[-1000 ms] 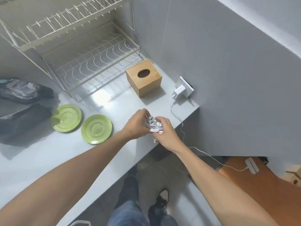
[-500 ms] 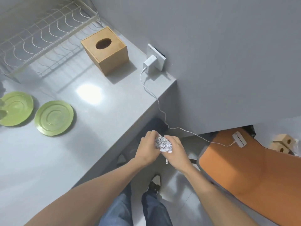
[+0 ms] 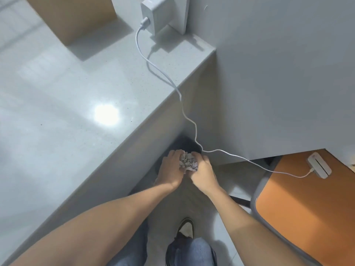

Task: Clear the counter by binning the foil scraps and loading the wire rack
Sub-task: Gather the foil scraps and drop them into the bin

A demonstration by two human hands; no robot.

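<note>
Both hands, left hand [image 3: 171,170] and right hand [image 3: 204,172], cup crumpled foil [image 3: 187,162] above possibly a dark bin [image 3: 189,145].

Both my hands, left hand [image 3: 170,170] and right hand [image 3: 203,172], are cupped round the foil ball [image 3: 187,162], mid-frame. Dark bin [image 3: 189,145] sits right behind them, below the counter [image 3: 76,112] edge.

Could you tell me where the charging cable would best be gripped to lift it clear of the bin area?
Probably the slack span of the cable right of the hands, approached from above. It hangs free in the air there, away from the foil ball cupped between the left hand and right hand.
</note>
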